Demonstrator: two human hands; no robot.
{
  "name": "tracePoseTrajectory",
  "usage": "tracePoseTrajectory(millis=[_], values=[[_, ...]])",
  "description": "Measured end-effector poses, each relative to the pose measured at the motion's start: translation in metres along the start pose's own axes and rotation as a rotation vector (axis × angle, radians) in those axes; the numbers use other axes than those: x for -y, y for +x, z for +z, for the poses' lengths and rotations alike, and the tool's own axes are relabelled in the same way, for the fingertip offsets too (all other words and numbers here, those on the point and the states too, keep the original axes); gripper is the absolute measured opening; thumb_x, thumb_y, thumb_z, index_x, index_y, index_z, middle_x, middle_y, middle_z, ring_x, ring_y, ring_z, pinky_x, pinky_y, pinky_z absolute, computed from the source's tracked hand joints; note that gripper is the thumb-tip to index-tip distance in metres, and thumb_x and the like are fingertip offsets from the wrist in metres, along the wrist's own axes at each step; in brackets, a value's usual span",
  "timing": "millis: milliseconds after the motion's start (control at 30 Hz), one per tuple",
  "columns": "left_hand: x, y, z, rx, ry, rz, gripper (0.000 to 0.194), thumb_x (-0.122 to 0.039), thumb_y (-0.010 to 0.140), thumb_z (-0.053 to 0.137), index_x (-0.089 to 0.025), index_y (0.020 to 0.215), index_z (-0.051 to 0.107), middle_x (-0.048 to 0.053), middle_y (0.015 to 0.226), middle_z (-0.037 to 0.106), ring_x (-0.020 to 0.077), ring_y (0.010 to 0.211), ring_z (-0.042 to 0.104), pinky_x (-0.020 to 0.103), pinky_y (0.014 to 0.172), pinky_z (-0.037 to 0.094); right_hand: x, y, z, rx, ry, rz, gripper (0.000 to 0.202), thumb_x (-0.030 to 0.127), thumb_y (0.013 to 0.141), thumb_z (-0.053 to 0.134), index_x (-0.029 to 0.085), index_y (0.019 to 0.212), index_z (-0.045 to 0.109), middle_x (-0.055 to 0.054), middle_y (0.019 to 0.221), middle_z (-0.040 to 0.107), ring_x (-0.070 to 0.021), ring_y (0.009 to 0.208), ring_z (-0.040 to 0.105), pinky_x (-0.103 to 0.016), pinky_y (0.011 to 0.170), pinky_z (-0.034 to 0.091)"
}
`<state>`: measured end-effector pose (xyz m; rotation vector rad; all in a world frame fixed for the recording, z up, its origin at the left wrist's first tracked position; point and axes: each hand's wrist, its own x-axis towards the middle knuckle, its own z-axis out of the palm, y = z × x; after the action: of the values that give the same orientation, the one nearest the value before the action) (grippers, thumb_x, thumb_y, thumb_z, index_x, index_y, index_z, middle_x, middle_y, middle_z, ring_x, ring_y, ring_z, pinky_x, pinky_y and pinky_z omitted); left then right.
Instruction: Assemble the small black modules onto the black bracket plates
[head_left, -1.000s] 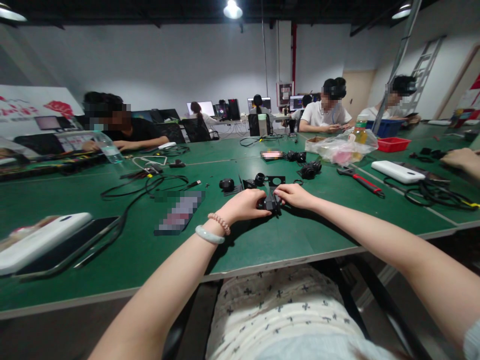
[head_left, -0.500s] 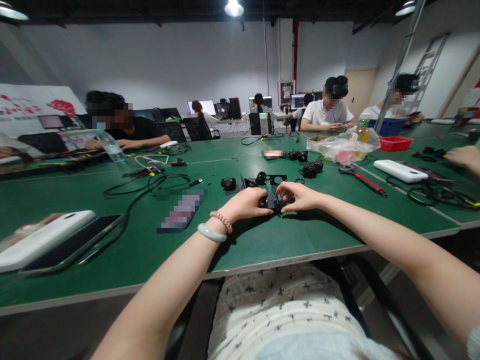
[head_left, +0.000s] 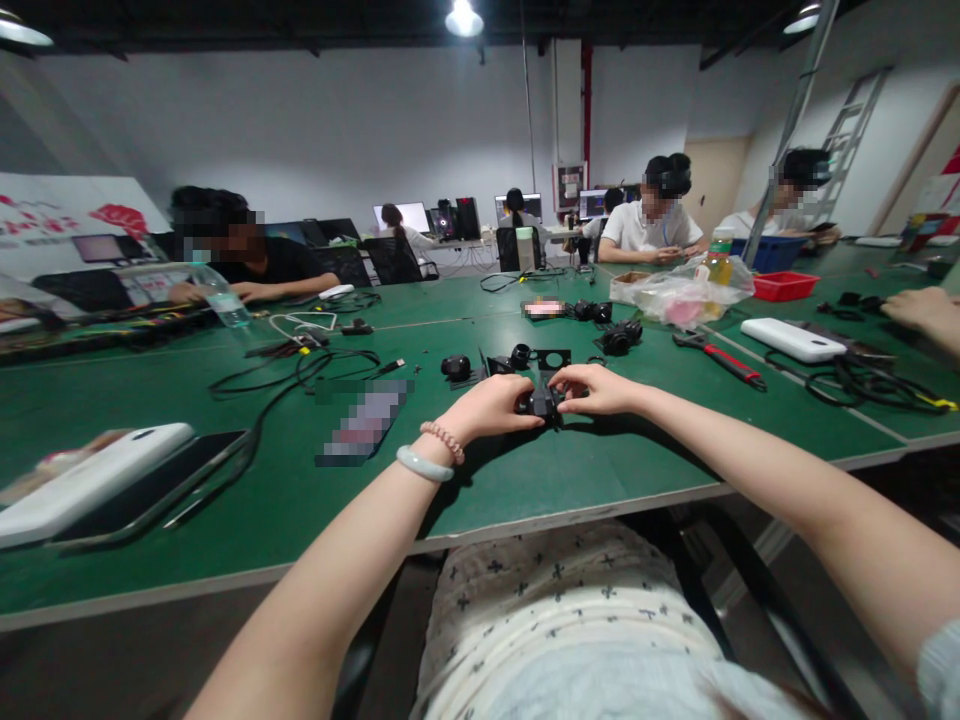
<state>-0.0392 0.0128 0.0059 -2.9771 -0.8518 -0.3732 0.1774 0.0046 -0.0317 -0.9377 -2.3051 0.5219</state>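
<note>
A small black device part (head_left: pixel 541 403), its exact kind too small to make out, is held low over the green table between my two hands. My left hand (head_left: pixel 496 405), with a beaded bracelet and a pale bangle on the wrist, closes on its left side. From the right, the bent fingers and thumb of my right hand (head_left: pixel 596 388) pinch its other side. Just beyond lie a flat black plate with a round hole (head_left: pixel 553 358), a black ring-shaped piece (head_left: pixel 520 354) and a rounded black piece (head_left: pixel 455 367).
Black cables (head_left: pixel 300 372), a blurred-out flat object (head_left: pixel 366 420) and a white power bank (head_left: pixel 127 470) lie left. To the right are red-handled pliers or a wrench (head_left: pixel 724 362), another white power bank (head_left: pixel 791 340) and a red tray (head_left: pixel 784 286). Co-workers sit around the table.
My right hand has moved slightly inward, closer to the black part. My left hand keeps its grip. The whole view has shifted a little.
</note>
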Motion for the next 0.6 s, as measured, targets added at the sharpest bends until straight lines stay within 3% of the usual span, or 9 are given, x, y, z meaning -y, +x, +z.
tracePoseTrajectory(millis=[300, 600], values=[[0.0007, 0.0, 0.0014, -0.016, -0.02, -0.013, 0.03, -0.043, 0.065, 0.057, -0.014, 0.073, 0.054, 0.001, 0.065, 0.056, 0.0122, 0.057, 0.05, 0.022, 0.052, 0.033, -0.0011, 0.0044, 0.0006, 0.012, -0.117, -0.009, 0.03, 0.036, 0.079, 0.044, 0.013, 0.09, 0.06, -0.007, 0.091, 0.06, -0.0162, 0.082, 0.053, -0.026, 0.073, 0.039], [-0.0005, -0.0002, 0.0005, -0.013, 0.009, -0.001, 0.028, -0.042, 0.066, 0.056, -0.014, 0.073, 0.053, 0.002, 0.067, 0.056, 0.0127, 0.059, 0.05, 0.022, 0.053, 0.034, -0.0029, 0.0074, 0.0051, -0.033, -0.071, 0.069, 0.033, 0.036, 0.082, 0.037, 0.012, 0.081, 0.059, -0.004, 0.078, 0.059, -0.0129, 0.071, 0.051, -0.023, 0.067, 0.038]])
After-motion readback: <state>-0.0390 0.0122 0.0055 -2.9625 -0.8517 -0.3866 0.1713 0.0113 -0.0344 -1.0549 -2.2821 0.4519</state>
